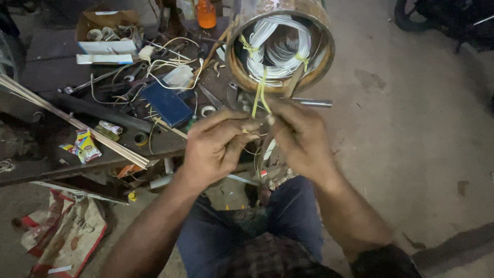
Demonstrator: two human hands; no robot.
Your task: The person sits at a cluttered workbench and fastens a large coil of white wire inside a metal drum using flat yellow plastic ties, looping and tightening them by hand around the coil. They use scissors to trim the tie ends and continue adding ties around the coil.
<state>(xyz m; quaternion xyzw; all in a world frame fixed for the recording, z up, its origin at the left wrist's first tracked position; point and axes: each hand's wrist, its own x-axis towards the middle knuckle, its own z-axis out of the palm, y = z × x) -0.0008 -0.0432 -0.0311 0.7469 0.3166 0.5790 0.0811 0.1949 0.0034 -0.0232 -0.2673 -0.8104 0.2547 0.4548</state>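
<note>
A round metal motor housing (319, 31) stands in front of me, packed with white coiled wire windings (278, 46) bound by yellow-green ties (260, 95). My left hand (216, 146) and my right hand (301, 136) meet just below its rim. Both pinch the loose ends of the yellow-green tie and thin wire leads between fingertips. The exact grip is partly hidden by the fingers and slightly blurred.
A low dark workbench (46, 67) to the left carries a blue flat case (167, 105), loose wires, tape rolls, small packets (85, 146), long thin slats (77, 123), a cardboard box (105, 25) and an orange bottle (206, 14). Concrete floor (411, 128) lies to the right; a sack (67, 237) lies lower left.
</note>
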